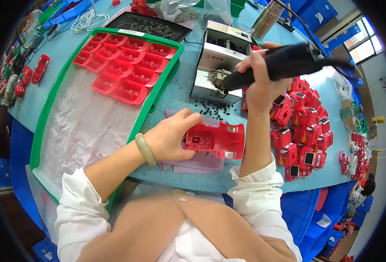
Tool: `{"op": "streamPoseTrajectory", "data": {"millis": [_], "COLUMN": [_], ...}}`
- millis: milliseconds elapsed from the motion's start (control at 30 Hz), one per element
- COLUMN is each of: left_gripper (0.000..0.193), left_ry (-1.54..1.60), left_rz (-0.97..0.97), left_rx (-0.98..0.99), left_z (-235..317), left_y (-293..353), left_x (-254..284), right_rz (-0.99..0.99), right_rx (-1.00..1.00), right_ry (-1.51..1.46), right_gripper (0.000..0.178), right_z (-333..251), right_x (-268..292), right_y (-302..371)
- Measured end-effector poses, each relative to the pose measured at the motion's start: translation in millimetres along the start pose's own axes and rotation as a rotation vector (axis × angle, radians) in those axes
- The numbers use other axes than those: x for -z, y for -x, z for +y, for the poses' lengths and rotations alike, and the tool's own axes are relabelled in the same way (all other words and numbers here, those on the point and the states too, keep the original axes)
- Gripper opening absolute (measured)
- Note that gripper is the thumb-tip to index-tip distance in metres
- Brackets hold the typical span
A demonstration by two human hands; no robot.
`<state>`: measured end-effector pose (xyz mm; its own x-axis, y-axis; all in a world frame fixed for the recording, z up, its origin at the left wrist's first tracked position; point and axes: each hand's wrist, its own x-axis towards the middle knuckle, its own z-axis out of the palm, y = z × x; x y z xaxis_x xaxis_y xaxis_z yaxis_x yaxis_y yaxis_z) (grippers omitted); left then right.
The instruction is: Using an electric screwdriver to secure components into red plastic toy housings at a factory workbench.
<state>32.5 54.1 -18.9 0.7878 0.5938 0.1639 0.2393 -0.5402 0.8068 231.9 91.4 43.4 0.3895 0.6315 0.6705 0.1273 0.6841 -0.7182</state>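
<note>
Bench (193,183): pale blue top, workshop beyond; blue bins (328,11) and window (364,40) past its far R corner. We look down from the front edge.
Red shell (223,140): nr bench's front edge, open side up, over pink cloth (201,167); can't tell if it's resting or slightly lifted.
Left hand (169,137): ours, bangled wrist, thumb & fingers closed on shell's L end, one to each side.
Right hand (260,76): ours, fingers wrapped round black corded driver (284,63), its nose at the front of a boxy metal machine (221,54); contact unclear.
Handling: shell looks light, stiff, hard plastic, prob. a bit slippery on smooth outer walls; thin rims & inner posts could crack if squeezed hard, we'd judge.
Best hold: outer side walls at the solid L end, as we have it, clear of the open cavity; cloth should help vs. scratches & skids.
Loose bits (215,114): small, dark, prob. screws, scattered btwn machine & shell.
Green tray (49,105): bench's L side, near end reaching the front edge; red parts (129,91) in rows at its far end.
Red units (308,120): piled toward bench's front R corner, some w/ pale-framed dark windows, well apart from our L hand.
</note>
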Motion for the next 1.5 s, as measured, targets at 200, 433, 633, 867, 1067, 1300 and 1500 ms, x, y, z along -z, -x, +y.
{"op": "streamPoseTrajectory", "data": {"millis": [200, 433, 633, 867, 1067, 1300, 1500], "left_gripper": [0.048, 0.048, 0.05, 0.049, 0.048, 0.051, 0.048], "left_ry": [-0.024, -0.037, -0.087, -0.104, -0.141, -0.156, -0.093], "left_rz": [0.011, 0.024, 0.003, 0.004, 0.024, 0.011, 0.017], "left_rx": [0.028, -0.005, 0.017, -0.005, -0.016, 0.027, 0.023], "left_z": [-4, -14, -17, -22, -16, -15, -8], "left_y": [1, 8, 8, 8, -1, 3, -1], "left_x": [-1, -3, -4, -8, -9, -6, -4], "right_rz": [-0.184, -0.093, -0.126, -0.14, -0.383, -0.231, 0.071], "right_rx": [-0.143, -0.176, -0.265, -0.268, -0.154, -0.21, 0.093], "right_ry": [0.036, -0.226, 0.016, 0.076, -0.001, -0.195, -0.071], "right_gripper": [0.028, 0.032, 0.035, 0.035, 0.035, 0.034, 0.033], "right_z": [-4, -74, -59, -35, -21, -51, -16], "right_x": [-4, -5, -4, -4, 12, 9, 2], "right_y": [-2, 40, 80, 99, 89, 62, 11]}}
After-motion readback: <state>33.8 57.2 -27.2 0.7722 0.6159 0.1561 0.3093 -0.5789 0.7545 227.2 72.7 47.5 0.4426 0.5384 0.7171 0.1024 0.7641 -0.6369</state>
